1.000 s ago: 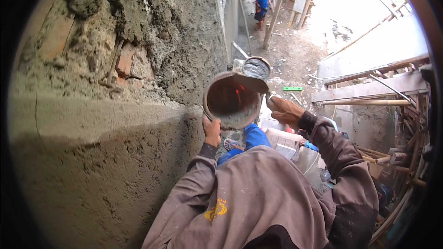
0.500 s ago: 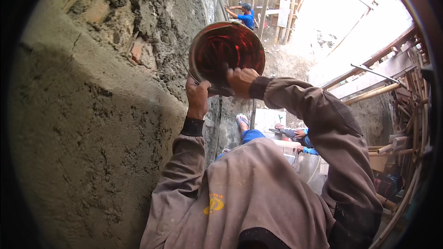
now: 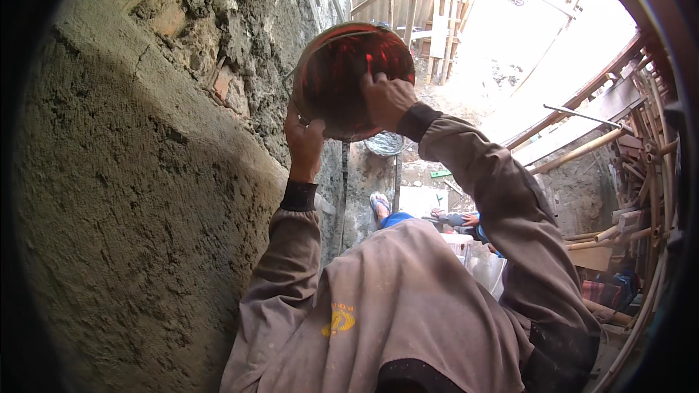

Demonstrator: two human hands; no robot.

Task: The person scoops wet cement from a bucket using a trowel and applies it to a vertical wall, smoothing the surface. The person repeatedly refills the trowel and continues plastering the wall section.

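A round bucket (image 3: 328,91) with a dark, reddish, glossy inside is held up in front of me, its mouth tipped toward me. My left hand (image 3: 304,147) grips its lower left rim, thumb on the near side. Across the mouth reaches my right hand (image 3: 389,100), fingers curled in front of the bucket's inside. Whatever those fingers hold, if anything, is too dark to make out. Below the bucket, a round basin (image 3: 386,143) with greyish contents partly shows.
A rough plastered wall (image 3: 145,211) with exposed brick rises close on my left. My foot (image 3: 380,206) stands on a narrow grey ledge. Lower down, another person's hand (image 3: 470,220) rests near their leg. Bamboo poles and planks (image 3: 648,175) are stacked at right.
My right hand has moved up, farther over the bucket's inside. The bucket has shifted slightly left and down. The basin has come into view, and the blue-shirted person beyond is no longer visible.
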